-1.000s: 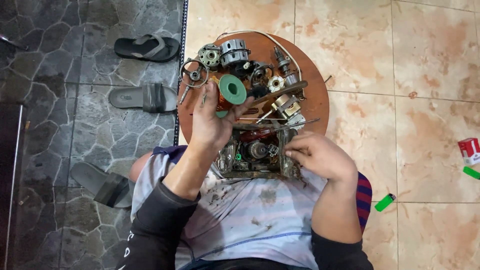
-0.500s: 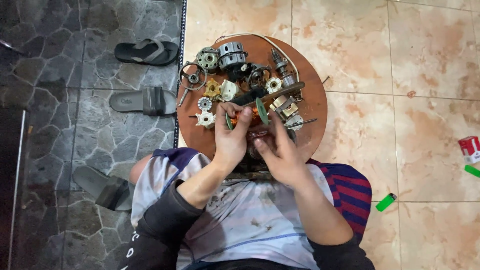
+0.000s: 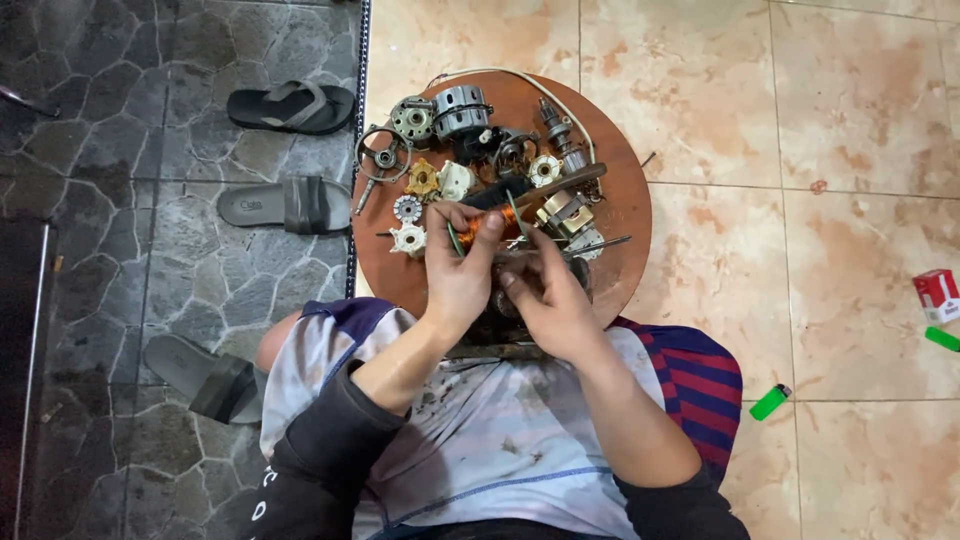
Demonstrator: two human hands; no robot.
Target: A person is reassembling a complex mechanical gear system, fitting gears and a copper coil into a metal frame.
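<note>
Left hand (image 3: 455,270) clamps a copper-wound coil (image 3: 490,222) in a tight grip; right hand (image 3: 548,295), at four o'clock, pinches its green wire (image 3: 520,215) above the round worktop (image 3: 625,215).

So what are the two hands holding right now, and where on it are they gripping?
Both hands share a small orange copper-wound coil part. The left hand pinches its left end, the right hand its right side, above the round brown wooden board. The exact finger placement is too small to tell.

A small red-and-white box (image 3: 937,294) lies on the tiles at far right.
</note>
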